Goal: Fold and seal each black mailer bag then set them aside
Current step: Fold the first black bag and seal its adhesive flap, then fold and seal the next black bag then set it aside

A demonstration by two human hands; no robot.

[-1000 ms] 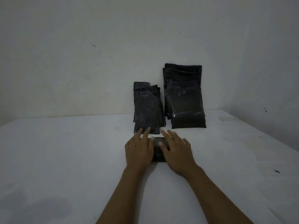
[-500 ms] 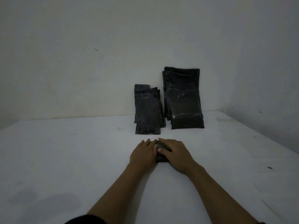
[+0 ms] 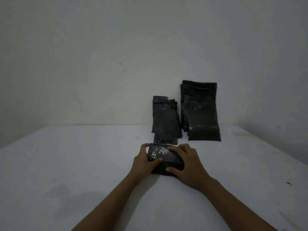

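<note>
White counter (image 3: 83, 164) against bare wall. Left hand (image 3: 141, 162) and right hand (image 3: 186, 165) gripped black mailer bag (image 3: 160, 155) between fingers; fold step under way. Next: press flap sealed.

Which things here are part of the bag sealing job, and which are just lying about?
Job: folded bag, held by left hand and right hand; narrow stack and wide stack leaning on the wall.
Lying about: dark speck on the table.
</note>
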